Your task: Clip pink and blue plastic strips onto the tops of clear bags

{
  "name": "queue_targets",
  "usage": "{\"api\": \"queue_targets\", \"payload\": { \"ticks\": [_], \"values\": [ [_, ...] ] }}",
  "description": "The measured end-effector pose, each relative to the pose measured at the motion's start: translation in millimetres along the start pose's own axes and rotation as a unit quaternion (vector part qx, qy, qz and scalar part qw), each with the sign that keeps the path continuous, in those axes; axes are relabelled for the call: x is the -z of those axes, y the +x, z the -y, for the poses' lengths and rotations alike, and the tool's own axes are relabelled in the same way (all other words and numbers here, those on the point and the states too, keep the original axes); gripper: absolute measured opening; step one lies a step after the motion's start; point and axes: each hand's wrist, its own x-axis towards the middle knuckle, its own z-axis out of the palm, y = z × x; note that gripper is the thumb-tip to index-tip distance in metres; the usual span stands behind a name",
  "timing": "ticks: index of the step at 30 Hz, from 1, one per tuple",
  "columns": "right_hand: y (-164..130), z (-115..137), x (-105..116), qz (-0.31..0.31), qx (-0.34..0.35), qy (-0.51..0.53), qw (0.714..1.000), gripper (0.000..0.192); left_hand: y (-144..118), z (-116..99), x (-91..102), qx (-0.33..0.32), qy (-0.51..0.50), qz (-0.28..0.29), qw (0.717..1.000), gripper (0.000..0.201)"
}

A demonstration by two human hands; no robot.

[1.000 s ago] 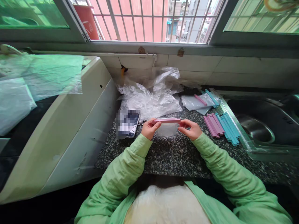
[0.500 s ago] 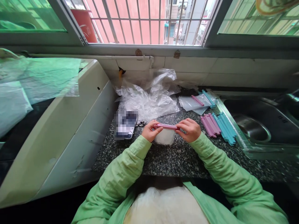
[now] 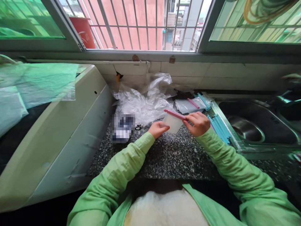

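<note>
A small translucent plastic bag (image 3: 173, 123) hangs above the counter with a pink bag sealing clip (image 3: 174, 114) along its top edge. My right hand (image 3: 198, 123) pinches the clip at its right end. My left hand (image 3: 159, 129) is closed, thumb against fingers, on the bag's lower left edge. The clip tilts down toward the right. Beyond my right hand lie several blue sealing clips (image 3: 220, 129); the pink ones beside them are mostly hidden behind that hand.
Crumpled clear plastic (image 3: 150, 102) lies against the wall. Flat bags (image 3: 185, 106) with a pink clip on them are behind my right hand. A blurred-out phone-like object (image 3: 122, 128) sits left on the speckled counter (image 3: 160, 160). A metal sink (image 3: 277, 125) is at the right, a white appliance (image 3: 77, 125) at the left.
My left hand has left the clip's left end and moved down to the bag's edge. The bag and clip have been lifted and tilted in my right hand. The view has shifted slightly.
</note>
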Motion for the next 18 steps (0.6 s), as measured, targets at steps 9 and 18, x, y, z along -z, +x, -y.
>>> {"api": "queue_targets", "payload": {
  "ticks": [9, 18],
  "values": [
    [13.9, -75.3, -13.9, 0.077, -0.151, -0.135, 0.976, 0.030, 96.4, -32.6, -57.0, -0.011, 0.113, -0.104, 0.988, 0.013],
    [25.8, -116.5, -38.3, 0.200, -0.226, -0.211, 0.930, 0.035, 167.3, -34.2, -91.9, -0.009, 0.354, -0.145, 0.924, 0.017]
  ]
}}
